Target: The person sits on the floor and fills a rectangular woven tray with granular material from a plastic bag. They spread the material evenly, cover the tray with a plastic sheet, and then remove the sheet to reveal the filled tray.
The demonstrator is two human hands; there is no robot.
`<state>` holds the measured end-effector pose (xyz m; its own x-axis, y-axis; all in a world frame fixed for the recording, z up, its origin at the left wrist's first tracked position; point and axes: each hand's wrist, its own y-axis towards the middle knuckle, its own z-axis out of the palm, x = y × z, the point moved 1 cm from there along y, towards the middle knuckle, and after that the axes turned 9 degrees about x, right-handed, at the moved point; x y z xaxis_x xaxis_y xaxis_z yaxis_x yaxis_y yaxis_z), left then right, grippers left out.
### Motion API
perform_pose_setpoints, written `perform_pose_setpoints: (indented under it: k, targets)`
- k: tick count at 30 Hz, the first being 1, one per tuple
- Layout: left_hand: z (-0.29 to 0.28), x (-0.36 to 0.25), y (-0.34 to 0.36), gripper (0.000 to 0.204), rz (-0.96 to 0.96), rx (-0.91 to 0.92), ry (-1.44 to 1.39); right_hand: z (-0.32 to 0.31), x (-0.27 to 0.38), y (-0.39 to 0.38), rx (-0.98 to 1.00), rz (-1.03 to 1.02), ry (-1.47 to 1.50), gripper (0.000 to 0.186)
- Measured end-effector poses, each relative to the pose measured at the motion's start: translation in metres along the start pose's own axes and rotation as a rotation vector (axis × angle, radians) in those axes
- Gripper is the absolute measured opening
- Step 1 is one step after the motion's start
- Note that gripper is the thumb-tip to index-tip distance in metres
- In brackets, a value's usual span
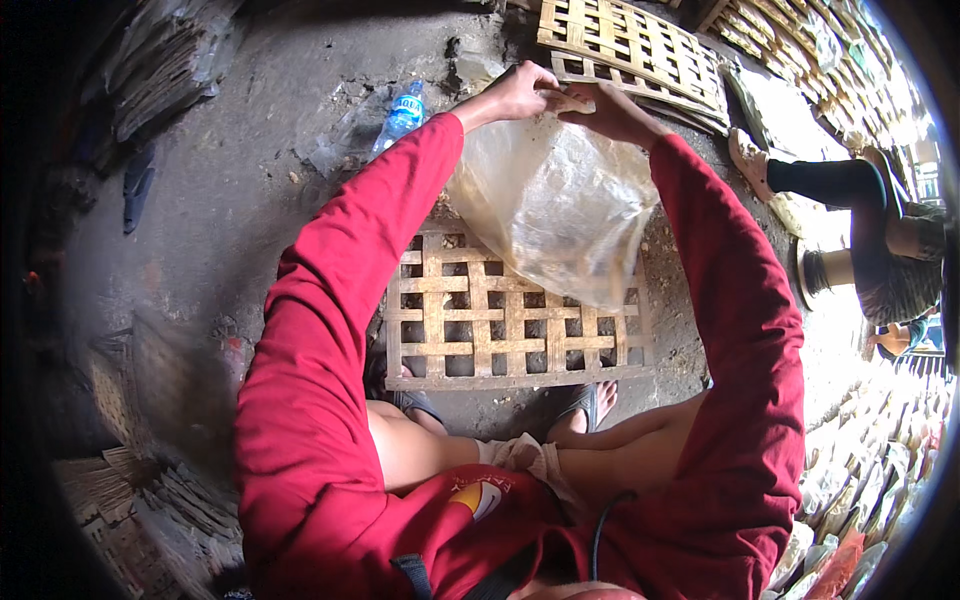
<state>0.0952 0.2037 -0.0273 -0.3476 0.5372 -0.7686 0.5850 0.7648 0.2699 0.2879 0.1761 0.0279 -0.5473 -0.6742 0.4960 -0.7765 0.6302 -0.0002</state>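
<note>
My left hand [522, 92] and my right hand [600, 110] are raised close together at the top of the head view, both closed on the upper edge of a large, cloudy, translucent plastic bag [550, 200]. The bag hangs down from my fingers over a woven bamboo lattice tray [450, 360], which lies on the ground between my forearms, just in front of my sandalled feet. The bag hides part of the tray's upper right.
A water bottle [402, 117] lies left of my left arm. Lattice trays [625, 45] are stacked at the back. At the right sit a person in dark leggings [820, 178] and piles of filled bags [860, 450]. Stacked flat material [170, 55] stands at the upper left.
</note>
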Motion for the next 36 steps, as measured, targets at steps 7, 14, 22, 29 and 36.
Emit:
perform_pose_setpoints:
  k: [7,14,22,29,36]
  targets:
    - [-0.024,0.022,-0.029,0.031,-0.099,0.037,0.098,-0.004,0.019,0.02,0.086,0.19,0.029,0.018]
    - [-0.026,-0.005,-0.041,0.027,-0.094,0.124,-0.085,0.001,0.027,0.02,0.07,0.11,0.0,0.019]
    - [-0.033,0.001,-0.041,0.024,-0.163,0.077,0.021,-0.003,0.034,0.019,0.097,0.115,-0.018,0.019]
    - [-0.038,-0.008,-0.045,0.033,-0.123,0.176,-0.073,-0.009,0.036,0.005,0.093,0.149,-0.027,0.018]
    - [-0.029,0.004,-0.034,0.026,-0.146,0.138,0.136,-0.01,0.042,0.002,0.077,0.098,-0.011,0.014]
